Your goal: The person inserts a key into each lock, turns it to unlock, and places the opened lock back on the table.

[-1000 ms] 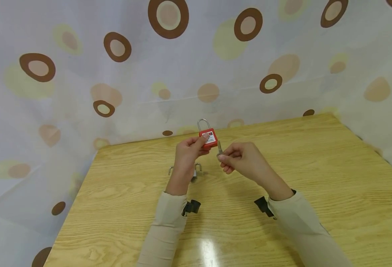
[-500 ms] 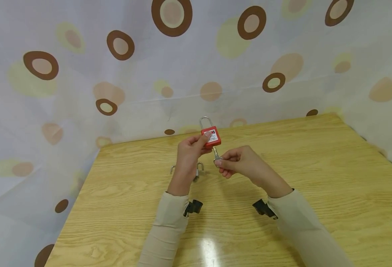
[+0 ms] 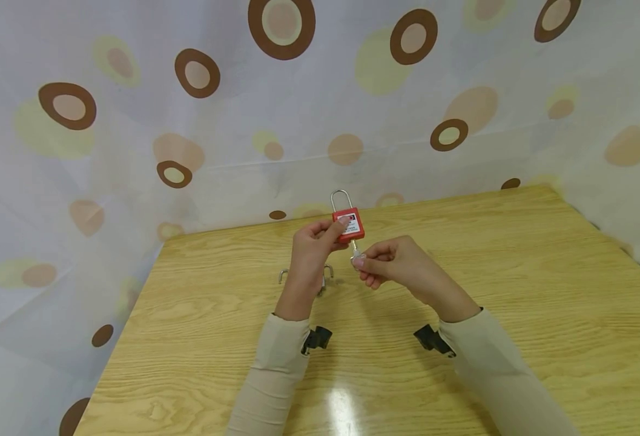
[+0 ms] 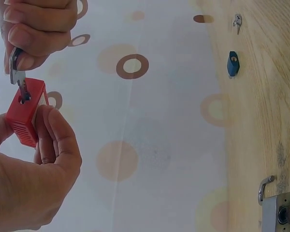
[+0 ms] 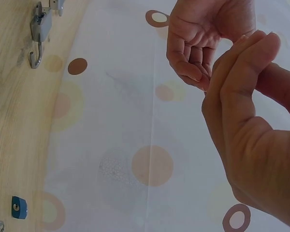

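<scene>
In the head view my left hand (image 3: 310,257) holds a red padlock (image 3: 358,230) upright, its steel shackle (image 3: 341,194) on top and the thumb across its white label. My right hand (image 3: 401,263) pinches a key (image 3: 355,247) by its head just below the lock. The left wrist view shows the underside of the padlock (image 4: 23,116), where the tip of the key (image 4: 22,87) meets the keyhole. How deep it sits I cannot tell. From the right wrist the fingers hide both key and padlock.
Grey padlocks with open shackles lie on the wooden table (image 3: 200,339), partly behind my left wrist; one padlock (image 4: 273,212) has a key in it. A blue lock (image 4: 233,64) and small keys (image 4: 238,21) lie farther along. A patterned cloth (image 3: 298,121) hangs behind.
The key has moved from beside the red padlock's lower right corner to beneath it and up to the keyhole. The padlock has shifted slightly right and stands straighter.
</scene>
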The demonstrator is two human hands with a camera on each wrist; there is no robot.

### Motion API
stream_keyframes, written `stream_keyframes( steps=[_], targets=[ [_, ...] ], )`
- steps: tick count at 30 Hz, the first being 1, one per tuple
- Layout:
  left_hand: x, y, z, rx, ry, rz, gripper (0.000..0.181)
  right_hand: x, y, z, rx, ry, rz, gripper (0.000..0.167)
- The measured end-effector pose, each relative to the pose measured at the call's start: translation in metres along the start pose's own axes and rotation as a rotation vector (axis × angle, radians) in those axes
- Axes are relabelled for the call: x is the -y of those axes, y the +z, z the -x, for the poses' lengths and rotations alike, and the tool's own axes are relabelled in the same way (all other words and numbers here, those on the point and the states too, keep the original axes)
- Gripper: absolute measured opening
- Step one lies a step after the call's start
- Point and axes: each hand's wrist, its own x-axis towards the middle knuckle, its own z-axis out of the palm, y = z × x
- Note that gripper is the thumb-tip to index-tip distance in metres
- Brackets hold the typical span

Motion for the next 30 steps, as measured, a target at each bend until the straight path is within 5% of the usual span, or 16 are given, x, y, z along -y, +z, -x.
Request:
stream_keyframes(
  steps=[30],
  targets=[
    [0.0036, 0.0034, 0.0043, -0.015, 0.021, -0.079, 0.023, -0.0024, 0.0044, 0.0004, -0.062, 0.011, 0.042, 0.024]
  ],
)
